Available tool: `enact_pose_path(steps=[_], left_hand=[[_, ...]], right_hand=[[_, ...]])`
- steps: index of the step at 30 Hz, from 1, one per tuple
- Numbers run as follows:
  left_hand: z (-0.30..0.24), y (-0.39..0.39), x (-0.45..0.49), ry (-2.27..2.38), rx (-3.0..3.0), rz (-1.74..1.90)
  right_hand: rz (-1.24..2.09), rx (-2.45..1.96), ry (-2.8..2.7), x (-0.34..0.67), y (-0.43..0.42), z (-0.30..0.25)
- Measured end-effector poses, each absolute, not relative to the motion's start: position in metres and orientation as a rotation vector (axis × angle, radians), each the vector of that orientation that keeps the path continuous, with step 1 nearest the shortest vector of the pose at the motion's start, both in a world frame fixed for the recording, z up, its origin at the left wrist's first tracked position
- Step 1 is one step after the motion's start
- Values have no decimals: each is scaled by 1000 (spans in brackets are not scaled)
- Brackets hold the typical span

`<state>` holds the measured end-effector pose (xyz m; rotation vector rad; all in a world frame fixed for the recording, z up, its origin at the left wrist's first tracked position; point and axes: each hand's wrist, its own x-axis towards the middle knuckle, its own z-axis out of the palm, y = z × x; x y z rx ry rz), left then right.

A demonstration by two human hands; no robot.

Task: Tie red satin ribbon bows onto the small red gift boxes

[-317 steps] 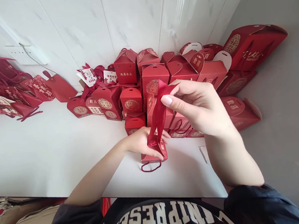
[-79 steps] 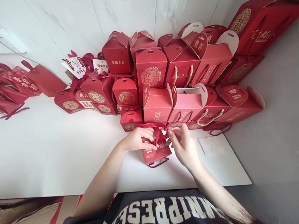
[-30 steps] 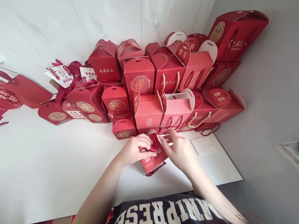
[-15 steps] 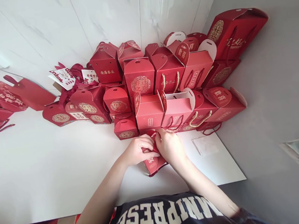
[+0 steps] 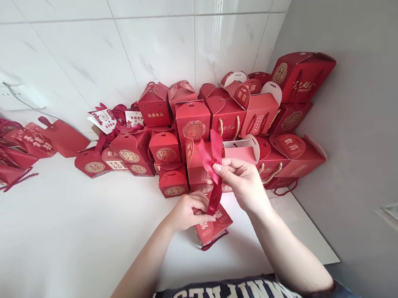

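Note:
In front of me on the white table [image 5: 117, 247] lies a small red gift box [image 5: 210, 228] with pale printed characters and a dark red cord at its near edge. My left hand [image 5: 186, 214] is closed on the upper left part of this box, thumb and fingers gripping it. Pinched between the thumb and fingers of my right hand [image 5: 246, 184] is a shiny red ribbon [image 5: 215, 194]. One part of the ribbon hangs down to the box by my left fingers, while its loose upper ends stand up above my right hand.
Stacked red gift boxes [image 5: 192, 122], some with rope handles, line the tiled wall [image 5: 156, 42]. At the left lie folded red bags [image 5: 63, 136] with ribbons. Tagged ribbons [image 5: 105, 121] rest on boxes. A grey wall [image 5: 355, 123] bounds the right side.
My right hand has risen away from the box and drawn the ribbon up with it. My left hand stays on the box. The view has tilted upward, showing more wall.

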<state>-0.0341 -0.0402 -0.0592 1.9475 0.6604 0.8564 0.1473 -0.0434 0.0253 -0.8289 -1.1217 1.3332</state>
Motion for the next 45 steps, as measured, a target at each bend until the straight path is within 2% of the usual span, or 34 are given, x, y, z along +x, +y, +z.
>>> enact_pose_path(steps=[5, 11, 16, 22, 29, 39, 45], left_hand=[[-63, -40, -36, 683, 1921, 861], [-64, -38, -36, 636, 1912, 886], [-65, -37, -35, 627, 1910, 871], [-63, -38, -35, 638, 1945, 868], [-64, -38, -35, 654, 1922, 854], [-64, -38, -36, 677, 1924, 828], [-65, -38, -36, 653, 1923, 853]], right_hand=[[1153, -871, -1238, 147, -40, 48], [883, -802, -1273, 141, -44, 44], [664, -830, -1582, 150, -41, 44], [1040, -764, -1417, 161, -28, 46], [1034, -760, -1320, 167, -27, 42], [851, -808, -1332, 153, -24, 31], [1160, -789, -1261, 157, -24, 37]])
